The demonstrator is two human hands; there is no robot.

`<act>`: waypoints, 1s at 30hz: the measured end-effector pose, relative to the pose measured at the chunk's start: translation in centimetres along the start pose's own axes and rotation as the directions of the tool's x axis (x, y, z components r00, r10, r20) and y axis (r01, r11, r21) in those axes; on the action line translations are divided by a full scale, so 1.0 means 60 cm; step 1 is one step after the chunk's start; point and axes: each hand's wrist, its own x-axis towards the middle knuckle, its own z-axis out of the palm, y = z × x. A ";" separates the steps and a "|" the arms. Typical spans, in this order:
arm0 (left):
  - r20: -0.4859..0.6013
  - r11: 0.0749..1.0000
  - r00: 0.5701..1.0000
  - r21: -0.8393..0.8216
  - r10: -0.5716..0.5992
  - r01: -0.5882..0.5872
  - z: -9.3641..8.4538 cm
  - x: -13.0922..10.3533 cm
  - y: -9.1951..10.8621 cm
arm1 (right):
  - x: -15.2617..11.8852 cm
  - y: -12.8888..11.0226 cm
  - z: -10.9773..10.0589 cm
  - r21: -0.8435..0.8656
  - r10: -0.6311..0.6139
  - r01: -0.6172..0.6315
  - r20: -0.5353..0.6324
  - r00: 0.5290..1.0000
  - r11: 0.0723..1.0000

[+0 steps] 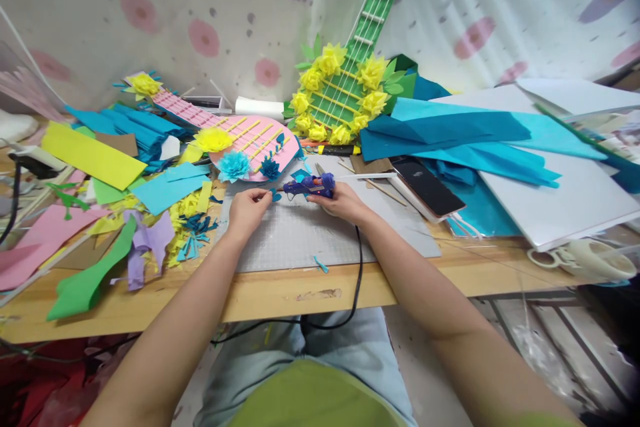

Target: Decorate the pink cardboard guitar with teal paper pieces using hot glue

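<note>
My right hand [343, 201] is wrapped round a blue glue gun [320, 185] whose nozzle points left. Close to that nozzle, my left hand [249, 210] pinches a small dark blue paper piece [276, 195]. Both hands are over a grey cutting mat [300, 240]. Just behind them lies a pink paper instrument [255, 140] with yellow strips and blue and yellow paper flowers. A green instrument [335, 103] ringed with yellow flowers leans upright against the curtain.
Paper sheets and scraps [170, 190] cover the table's left side. To the right are a phone [427, 187], blue crepe paper [450, 137], white boards [565, 193] and a mug [593, 260]. A black cord [357, 280] hangs over the front edge.
</note>
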 end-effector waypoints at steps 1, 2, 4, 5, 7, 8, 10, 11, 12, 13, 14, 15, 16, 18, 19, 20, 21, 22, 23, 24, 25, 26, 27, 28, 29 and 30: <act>0.002 1.000 1.000 -0.005 0.001 -0.001 0.000 0.000 0.000 | 0.001 0.002 0.002 -0.011 -0.003 0.003 -0.007 1.000 1.000; 0.002 1.000 1.000 -0.009 0.001 -0.001 -0.001 -0.001 0.000 | 0.001 0.004 0.003 -0.023 -0.003 0.003 -0.015 1.000 1.000; 0.000 1.000 1.000 -0.012 0.001 -0.001 -0.001 -0.001 0.000 | 0.002 0.006 0.005 -0.043 -0.001 -0.001 -0.033 0.999 0.999; -0.001 1.000 1.000 -0.013 0.002 -0.002 -0.001 -0.001 -0.001 | 0.002 0.006 0.006 -0.047 -0.001 -0.001 -0.038 0.999 0.999; -0.001 1.000 1.000 -0.018 0.004 -0.004 0.000 -0.001 -0.002 | 0.002 0.006 0.006 -0.044 -0.007 0.006 -0.033 0.999 0.999; 0.001 1.000 1.000 -0.020 0.006 -0.006 0.000 -0.001 -0.002 | 0.002 0.006 0.005 -0.042 -0.009 0.008 -0.027 1.000 0.999; 0.005 1.000 1.000 -0.021 0.011 -0.011 0.001 -0.001 -0.003 | 0.002 0.005 0.005 -0.038 -0.012 0.011 -0.018 1.000 0.999; 0.007 1.000 1.000 -0.021 0.013 -0.012 0.001 -0.001 -0.003 | 0.003 0.005 0.005 -0.036 -0.015 0.014 -0.018 1.000 0.999; 0.009 1.000 1.000 -0.021 0.014 -0.014 0.001 -0.001 -0.003 | 0.003 0.005 0.005 -0.034 -0.018 0.017 -0.022 1.000 0.999; 0.011 1.000 1.000 -0.021 0.013 -0.013 0.001 -0.002 -0.002 | 0.003 0.005 0.005 -0.031 -0.021 0.020 -0.028 0.999 0.999; 0.011 1.000 1.000 -0.020 0.012 -0.012 0.001 -0.002 -0.002 | 0.003 0.006 0.006 -0.028 -0.023 0.022 -0.031 0.999 0.999; 0.012 1.000 1.000 -0.020 0.013 -0.013 0.001 -0.002 -0.002 | 0.004 0.006 0.006 -0.025 -0.024 0.023 -0.033 0.999 0.999; 0.012 1.000 1.000 -0.020 0.015 -0.015 0.002 -0.002 -0.002 | 0.004 0.006 0.006 -0.022 -0.022 0.021 -0.034 0.999 1.000; 0.020 0.999 1.000 -0.028 0.023 -0.022 0.002 -0.001 -0.003 | 0.004 0.005 0.007 -0.011 -0.016 0.016 -0.032 0.999 1.000; 0.025 0.999 0.999 -0.034 0.028 -0.027 0.003 -0.001 -0.004 | 0.003 0.004 0.007 0.002 -0.014 0.014 -0.033 0.999 1.000; 0.030 0.999 0.999 -0.041 0.035 -0.034 0.004 0.000 -0.006 | 0.003 0.003 0.007 0.019 -0.010 0.010 -0.035 0.999 1.000; 0.032 0.998 0.998 -0.048 0.045 -0.043 0.005 0.000 -0.008 | 0.003 0.001 0.007 0.041 -0.003 0.004 -0.039 0.999 0.999; 0.032 0.997 0.998 -0.055 0.059 -0.057 0.006 0.001 -0.010 | 0.003 0.001 0.007 0.066 0.005 -0.002 -0.047 0.999 0.998; 0.032 0.995 0.996 -0.061 0.079 -0.077 0.007 0.002 -0.012 | 0.003 0.001 0.006 0.094 0.016 -0.010 -0.062 0.998 0.996; 0.029 0.993 0.994 -0.067 0.104 -0.102 0.008 0.002 -0.015 | 0.004 0.002 0.005 0.122 0.030 -0.019 -0.087 0.996 0.992; 0.027 0.989 0.991 -0.075 0.132 -0.129 0.009 0.003 -0.016 | 0.006 0.005 0.002 0.150 0.050 -0.031 -0.125 0.991 0.988; 0.022 0.984 0.987 -0.085 0.160 -0.158 0.010 0.003 -0.018 | 0.007 0.009 -0.002 0.176 0.078 -0.047 -0.174 0.982 0.983; 0.019 0.977 0.982 -0.099 0.189 -0.187 0.010 0.003 -0.018 | 0.010 0.015 -0.007 0.199 0.115 -0.069 -0.231 0.966 0.978; 0.012 0.969 0.976 -0.121 0.217 -0.214 0.010 0.003 -0.017 | 0.012 0.022 -0.014 0.215 0.156 -0.094 -0.290 0.944 0.972; 0.004 0.960 0.970 -0.149 0.242 -0.238 0.010 0.003 -0.016 | 0.014 0.031 -0.021 0.223 0.197 -0.122 -0.352 0.915 0.967; -0.009 0.949 0.965 -0.179 0.261 -0.259 0.010 0.002 -0.014 | 0.017 0.039 -0.030 0.222 0.234 -0.152 -0.409 0.882 0.963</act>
